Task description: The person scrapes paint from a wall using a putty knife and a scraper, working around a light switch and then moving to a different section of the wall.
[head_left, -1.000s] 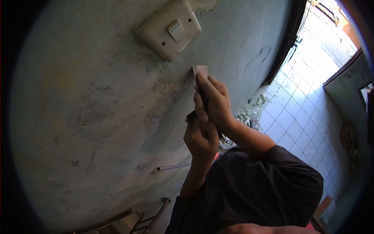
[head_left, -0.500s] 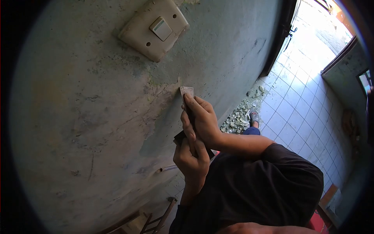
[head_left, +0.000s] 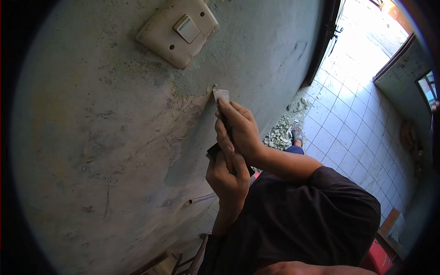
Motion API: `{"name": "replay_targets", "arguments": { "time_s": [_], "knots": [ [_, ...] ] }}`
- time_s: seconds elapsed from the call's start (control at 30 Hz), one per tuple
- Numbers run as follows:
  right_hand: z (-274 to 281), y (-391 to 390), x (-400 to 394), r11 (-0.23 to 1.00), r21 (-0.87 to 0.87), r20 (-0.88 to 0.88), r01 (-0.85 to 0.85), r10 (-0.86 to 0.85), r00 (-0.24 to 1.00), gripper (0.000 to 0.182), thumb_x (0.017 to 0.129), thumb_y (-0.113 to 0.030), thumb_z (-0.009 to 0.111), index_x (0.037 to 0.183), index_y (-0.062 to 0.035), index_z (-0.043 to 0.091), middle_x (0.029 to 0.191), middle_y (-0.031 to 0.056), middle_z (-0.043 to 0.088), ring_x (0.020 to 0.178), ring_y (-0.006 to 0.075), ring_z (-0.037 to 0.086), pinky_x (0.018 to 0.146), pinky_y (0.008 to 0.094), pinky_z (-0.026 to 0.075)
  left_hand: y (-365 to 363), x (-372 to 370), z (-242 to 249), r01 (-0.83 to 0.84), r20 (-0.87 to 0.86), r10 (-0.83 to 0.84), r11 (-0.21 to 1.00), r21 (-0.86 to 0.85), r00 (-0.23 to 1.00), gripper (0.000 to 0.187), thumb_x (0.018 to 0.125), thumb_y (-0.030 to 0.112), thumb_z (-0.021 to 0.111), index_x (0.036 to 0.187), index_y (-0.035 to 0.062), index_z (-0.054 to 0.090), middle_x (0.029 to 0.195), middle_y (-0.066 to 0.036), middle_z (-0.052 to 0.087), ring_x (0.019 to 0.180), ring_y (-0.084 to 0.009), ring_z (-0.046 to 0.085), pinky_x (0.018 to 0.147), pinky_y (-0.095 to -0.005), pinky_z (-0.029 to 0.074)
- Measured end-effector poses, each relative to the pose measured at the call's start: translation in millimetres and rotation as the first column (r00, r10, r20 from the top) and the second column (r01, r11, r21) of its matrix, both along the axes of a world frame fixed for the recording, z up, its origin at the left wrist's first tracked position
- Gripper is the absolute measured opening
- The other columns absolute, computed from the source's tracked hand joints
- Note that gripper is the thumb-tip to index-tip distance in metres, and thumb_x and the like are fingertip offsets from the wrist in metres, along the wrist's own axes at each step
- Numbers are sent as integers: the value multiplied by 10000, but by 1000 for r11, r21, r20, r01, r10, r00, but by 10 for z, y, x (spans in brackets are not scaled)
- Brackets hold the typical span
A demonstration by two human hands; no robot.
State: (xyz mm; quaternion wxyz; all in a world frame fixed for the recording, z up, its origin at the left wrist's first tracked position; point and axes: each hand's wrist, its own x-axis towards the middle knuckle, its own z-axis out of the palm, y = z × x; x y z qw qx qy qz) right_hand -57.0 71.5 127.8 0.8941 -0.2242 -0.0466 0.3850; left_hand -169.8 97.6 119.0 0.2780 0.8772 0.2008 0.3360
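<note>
My right hand (head_left: 241,129) is closed around a small scraper, with its thumb near the pale flat blade (head_left: 222,95). The blade's tip meets the wall (head_left: 119,151) below a light switch (head_left: 187,29), beside an edge of flaking green paint (head_left: 183,94). Just below, my left hand (head_left: 228,176) is closed on a dark flat object (head_left: 213,151), mostly hidden behind its fingers. The two hands touch or nearly touch each other.
Paint chips (head_left: 279,131) lie on the tiled floor (head_left: 339,133) at the wall's foot, beside a sandalled foot (head_left: 297,134). A pipe end (head_left: 201,199) juts from the wall. An open doorway is at upper right, and something red (head_left: 376,257) at lower right.
Both hands and the scraper have moved slightly upward in view, and the blade sits a little higher along the wall. The camera view has shifted a little.
</note>
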Motion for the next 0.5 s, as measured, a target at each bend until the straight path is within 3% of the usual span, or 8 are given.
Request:
{"name": "replay_targets", "arguments": {
  "time_s": [0.13, 0.2, 0.33, 0.5],
  "knots": [
    [-6, 18, -66, 999, 33, 31, 5, -6, 1000, 275, 1089, -336, 501, 1005, -77, 464, 576, 60, 554, 296, 127, 418, 290, 246, 342, -17, -55, 7, -22, 18, 21, 1000, 14, 1000, 246, 958, 193, 597, 830, -17, 605, 733, -226, 627, 651, -441, 636, 598, -489, 508],
    [42, 15, 16, 999, 24, 21, 27, -27, 999, 268, 1089, -334, 502, 1012, -80, 463, 577, 59, 555, 295, 126, 416, 290, 245, 338, 23, 5, 38, -1, -36, 1, 1000, 10, 999, 283, 976, 173, 556, 975, -81, 680, 826, -248, 695, 754, -433, 688, 677, -458, 535],
    [76, -29, 136, 999, 10, 40, 36, -36, 999, 257, 1088, -334, 505, 1017, -89, 473, 579, 57, 554, 295, 127, 415, 288, 246, 332, -15, 121, 64, 47, -36, -47, 999, 3, 998, 294, 976, 168, 550, 1033, -90, 679, 860, -249, 703, 768, -442, 692, 688, -458, 543],
    [-3, -18, 63, 999, -32, 81, -32, 34, 996, 259, 1089, -335, 505, 995, -95, 477, 566, 52, 546, 294, 127, 414, 292, 245, 334, -7, 54, -84, 16, 6, -16, 1000, 19, 1000, 307, 981, 184, 539, 1019, -87, 678, 870, -253, 705, 777, -438, 695, 689, -464, 540]
  ]
}}
